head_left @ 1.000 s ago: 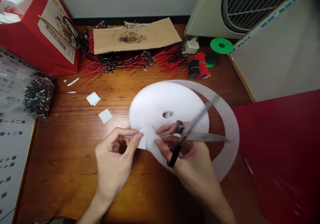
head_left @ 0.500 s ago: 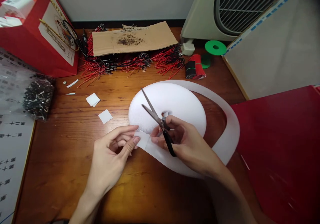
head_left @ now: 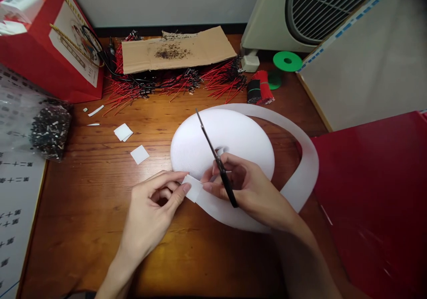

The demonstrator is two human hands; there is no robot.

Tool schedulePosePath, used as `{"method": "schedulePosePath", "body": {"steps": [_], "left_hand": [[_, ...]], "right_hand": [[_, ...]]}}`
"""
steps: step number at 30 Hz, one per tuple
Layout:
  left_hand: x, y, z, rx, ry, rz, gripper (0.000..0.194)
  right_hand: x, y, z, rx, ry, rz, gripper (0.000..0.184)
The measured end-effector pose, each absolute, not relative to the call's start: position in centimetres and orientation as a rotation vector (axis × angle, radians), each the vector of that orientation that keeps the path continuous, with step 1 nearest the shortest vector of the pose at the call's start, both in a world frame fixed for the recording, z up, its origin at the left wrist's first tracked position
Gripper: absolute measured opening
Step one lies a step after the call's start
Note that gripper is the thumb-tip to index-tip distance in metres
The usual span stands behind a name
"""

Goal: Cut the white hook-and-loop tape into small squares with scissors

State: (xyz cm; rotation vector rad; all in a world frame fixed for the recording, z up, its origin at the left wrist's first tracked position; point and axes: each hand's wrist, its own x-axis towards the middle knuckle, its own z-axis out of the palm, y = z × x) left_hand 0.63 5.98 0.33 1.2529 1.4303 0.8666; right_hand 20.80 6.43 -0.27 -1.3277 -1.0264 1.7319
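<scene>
The brown wooden table (head_left: 83,245) carries everything, and I count the clock directions from the middle of the view. At 3 o'clock lies a large dark red flat folder (head_left: 370,201). At 10 o'clock stands a red paper gift bag (head_left: 43,45) with gold cord handles. At 9 o'clock, a clear plastic bag (head_left: 51,132) holds many small dark metal parts. At 12 o'clock is a flat brown cardboard sheet (head_left: 176,50), and a long band of thin red and black wires (head_left: 173,85) lies in front of it.

In the centre lies a wide, flat roll of white tape (head_left: 216,139). Its long white strip (head_left: 308,170) leaves the roll, curves around on the 3 o'clock side and comes back to the hands at 6 o'clock. The left hand (head_left: 150,205) is at 7 o'clock, and its fingers (head_left: 182,190) are closed and pinch the strip's end. The right hand (head_left: 247,187) is just beside it and grips black-handled steel scissors (head_left: 222,174). The scissors' blades point to 11 o'clock above the roll, and I cannot tell if they are fully closed. The right fingers (head_left: 208,186) touch the strip near the left hand. Two small white squares of tape (head_left: 139,154) lie on the table at 10 o'clock, well apart from the hands.
</scene>
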Motion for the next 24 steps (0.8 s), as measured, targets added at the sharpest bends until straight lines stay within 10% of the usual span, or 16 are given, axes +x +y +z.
{"method": "schedulePosePath", "body": {"steps": [24], "left_hand": [[0.6, 6.6, 0.5, 1.005, 1.409, 0.860, 0.016]], "right_hand": [[21.8, -1.6, 2.0, -1.485, -0.948, 1.342, 0.038]]}}
